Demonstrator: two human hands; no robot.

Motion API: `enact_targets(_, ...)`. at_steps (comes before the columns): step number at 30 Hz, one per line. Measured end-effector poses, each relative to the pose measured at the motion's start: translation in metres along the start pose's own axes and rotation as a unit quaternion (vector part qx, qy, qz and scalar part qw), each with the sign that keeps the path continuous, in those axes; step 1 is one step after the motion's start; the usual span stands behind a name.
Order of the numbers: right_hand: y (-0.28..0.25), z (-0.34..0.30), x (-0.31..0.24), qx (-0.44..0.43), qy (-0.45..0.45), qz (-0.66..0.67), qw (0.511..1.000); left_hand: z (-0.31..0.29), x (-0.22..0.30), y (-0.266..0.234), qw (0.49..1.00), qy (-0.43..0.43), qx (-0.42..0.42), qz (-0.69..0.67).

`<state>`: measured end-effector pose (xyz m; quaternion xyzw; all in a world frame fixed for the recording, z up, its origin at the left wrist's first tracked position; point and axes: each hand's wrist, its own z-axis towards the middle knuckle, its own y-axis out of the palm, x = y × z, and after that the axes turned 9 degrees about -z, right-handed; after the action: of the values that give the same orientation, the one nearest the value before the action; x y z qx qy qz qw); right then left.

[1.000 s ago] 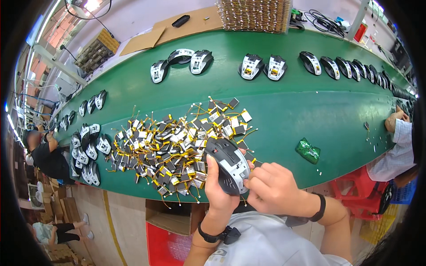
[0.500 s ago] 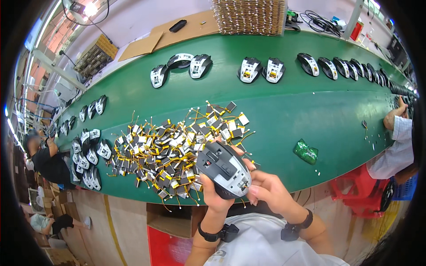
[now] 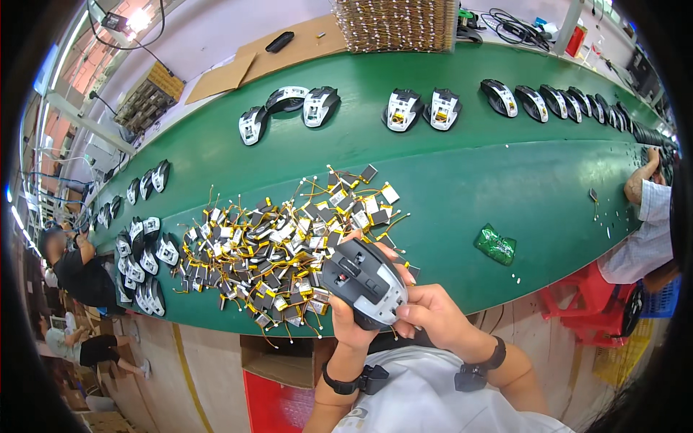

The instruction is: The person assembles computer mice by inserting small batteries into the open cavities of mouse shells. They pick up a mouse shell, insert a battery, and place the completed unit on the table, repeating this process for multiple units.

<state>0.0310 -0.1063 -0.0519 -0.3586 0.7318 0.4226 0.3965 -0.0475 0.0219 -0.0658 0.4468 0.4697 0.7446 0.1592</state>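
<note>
A partly assembled computer mouse [image 3: 364,278], black with a white-grey rear section, is held above the near edge of the green table. My left hand [image 3: 351,328] is closed around it, with the thumb on the near-left side and fingertips showing past the far right side. My right hand [image 3: 439,317] pinches at the mouse's near right end, its fingertips at the openings in the white section. Any small part between those fingertips is hidden. Just left of and beyond the mouse, a heap of small flat batteries [image 3: 278,252] with yellow tape and thin wires covers the table.
More mice [image 3: 148,249] cluster left of the heap; others [image 3: 403,112] stand along the far side. A green packet [image 3: 496,245] lies at right. Cardboard [image 3: 310,43] and a wire-filled block [image 3: 395,25] are at the back. Co-workers sit at both ends; red stools [image 3: 592,303] stand at right.
The mouse has tilted slightly in my left hand and shifted a little lower. My right fingertips have moved slightly left over its near end. The whole view has shifted a little.
</note>
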Motion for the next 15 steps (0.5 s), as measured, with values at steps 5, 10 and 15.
enact_targets(5,-0.011,-0.015,-0.008,0.068,-0.025,-0.009,0.997,0.005,0.002,-0.013,0.999,0.028,0.008,-0.042)
enact_targets(10,-0.005,0.0,-0.012,0.275,-0.172,0.085,0.942,0.004,-0.016,-0.01,0.999,-0.003,0.012,-0.046)
enact_targets(15,0.014,-0.003,-0.012,0.187,-0.185,0.006,0.965,0.008,-0.012,-0.017,0.993,-0.028,0.043,-0.103)
